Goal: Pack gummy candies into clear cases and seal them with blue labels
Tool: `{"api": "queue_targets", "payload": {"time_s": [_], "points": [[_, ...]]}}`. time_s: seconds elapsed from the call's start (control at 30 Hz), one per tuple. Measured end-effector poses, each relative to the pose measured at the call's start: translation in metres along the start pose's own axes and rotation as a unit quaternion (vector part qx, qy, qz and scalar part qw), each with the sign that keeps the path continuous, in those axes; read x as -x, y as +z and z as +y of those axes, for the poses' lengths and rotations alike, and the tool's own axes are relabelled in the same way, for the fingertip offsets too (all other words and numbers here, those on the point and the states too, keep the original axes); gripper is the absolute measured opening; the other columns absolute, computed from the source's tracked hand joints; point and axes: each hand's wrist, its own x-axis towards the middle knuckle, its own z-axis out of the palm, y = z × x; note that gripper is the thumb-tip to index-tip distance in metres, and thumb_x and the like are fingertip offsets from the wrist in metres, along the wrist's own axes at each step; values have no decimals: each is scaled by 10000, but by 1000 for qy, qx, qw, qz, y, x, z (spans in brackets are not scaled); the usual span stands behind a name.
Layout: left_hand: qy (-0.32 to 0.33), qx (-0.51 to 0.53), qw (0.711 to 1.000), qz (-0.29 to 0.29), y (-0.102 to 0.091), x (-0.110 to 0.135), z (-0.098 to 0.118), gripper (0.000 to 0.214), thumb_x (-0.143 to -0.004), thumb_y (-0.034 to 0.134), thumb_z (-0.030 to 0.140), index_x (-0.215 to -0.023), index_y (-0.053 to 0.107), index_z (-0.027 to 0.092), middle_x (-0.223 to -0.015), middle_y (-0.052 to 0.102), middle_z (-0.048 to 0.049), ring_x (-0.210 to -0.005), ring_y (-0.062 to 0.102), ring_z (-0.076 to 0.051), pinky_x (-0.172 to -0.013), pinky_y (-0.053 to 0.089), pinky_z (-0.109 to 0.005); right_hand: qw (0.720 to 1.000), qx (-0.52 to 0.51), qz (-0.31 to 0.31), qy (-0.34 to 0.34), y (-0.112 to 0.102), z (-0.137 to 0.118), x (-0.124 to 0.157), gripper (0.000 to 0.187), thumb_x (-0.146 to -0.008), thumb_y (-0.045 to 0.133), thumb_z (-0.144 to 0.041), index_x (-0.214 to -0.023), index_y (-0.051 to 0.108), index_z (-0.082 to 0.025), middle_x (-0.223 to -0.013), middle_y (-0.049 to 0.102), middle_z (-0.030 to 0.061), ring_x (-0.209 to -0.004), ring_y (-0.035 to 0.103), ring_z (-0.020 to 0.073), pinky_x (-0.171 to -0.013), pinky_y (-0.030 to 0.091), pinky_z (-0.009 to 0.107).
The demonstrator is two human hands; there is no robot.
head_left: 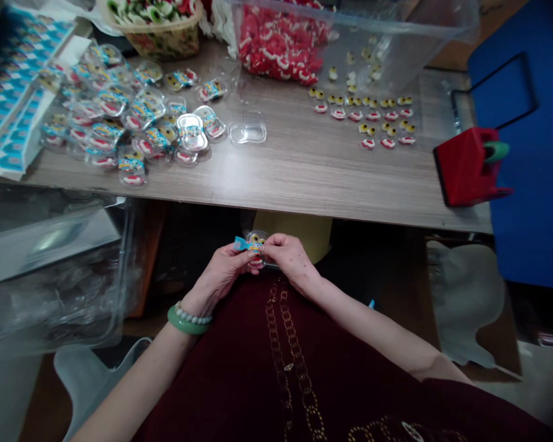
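Observation:
In front of the table's edge, my left hand (228,265) grips a small clear plastic package (257,236) with yellow eye-like pieces and a red-and-white piece inside. A blue printed label strip (242,244) lies across the package, its left end sticking out. The fingertips of my right hand (288,255) pinch the label at the package's right side. Both hands touch the same package, just above my lap. Several labelled packages (138,110) of the same sort lie heaped on the table's left. One unlabelled clear package (247,132) rests right of that heap.
Rows of yellow eye pieces and red-and-white pieces (373,115) line the table's right. Behind are a clear bin (359,24) of red pieces and a basket (166,40). A red tape dispenser (467,169) stands at right. Printed label sheets (18,80) lie at left.

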Motion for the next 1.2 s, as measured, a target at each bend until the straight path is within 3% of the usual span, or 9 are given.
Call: {"api": "queue_targets", "payload": {"time_s": [0.37, 0.57, 0.7, 0.83, 1.0, 1.07, 1.2], "points": [[17, -12, 999, 39, 5, 0, 1, 405, -569, 928, 322, -811, 719, 73, -718, 732, -92, -624, 691, -178, -569, 581, -264, 997, 73, 17, -13, 3, 9, -7, 176, -691, 676, -344, -619, 606, -200, -633, 605, -10, -625, 516, 128, -597, 400, 263], [65, -30, 991, 110, 6, -4, -10, 331, -604, 875, 300, -771, 667, 102, -604, 682, -35, -513, 630, -145, -463, 518, -229, 987, 157, 10, -13, 4, 8, -7, 160, -721, 680, -319, -612, 644, -207, -643, 624, -12, -642, 531, 134, -609, 379, 268], [94, -46, 983, 154, 6, -7, -16, 314, -636, 833, 299, -822, 654, 120, -628, 692, -31, -521, 640, -160, -432, 496, -229, 996, 18, -40, 72, 2, 2, -4, 107, -770, 659, -283, -720, 718, -208, -703, 683, 8, -612, 567, 120, -593, 410, 254], [119, -89, 973, 174, 6, -10, -18, 278, -671, 797, 288, -858, 662, 133, -647, 695, -14, -524, 634, -151, -438, 487, -224, 982, -79, -59, 161, -8, 0, -2, 166, -812, 647, -316, -873, 718, -180, -801, 717, 49, -558, 614, 112, -491, 355, 230], [148, -81, 964, 208, 3, -11, -9, 226, -714, 762, 283, -859, 655, 147, -636, 682, 2, -520, 632, -144, -440, 493, -221, 998, -3, 43, 55, -29, 8, -9, 358, -752, 721, -327, -1089, 655, -224, -902, 699, 26, -503, 586, 95, -525, 420, 260], [140, -64, 968, 198, 2, -10, -5, 223, -708, 770, 269, -842, 650, 138, -640, 680, -8, -518, 636, -148, -431, 499, -223, 999, -26, 22, 37, -31, 11, -10, 347, -734, 735, -342, -1051, 659, -225, -919, 695, 18, -543, 594, 95, -563, 438, 263], [121, -36, 975, 184, 4, -9, -1, 207, -691, 778, 227, -803, 645, 116, -647, 677, -21, -494, 622, -138, -411, 508, -224, 990, -120, -60, 44, -18, 12, -4, 272, -670, 783, -368, -845, 674, -190, -748, 665, -9, -617, 579, 101, -630, 452, 258]]}}
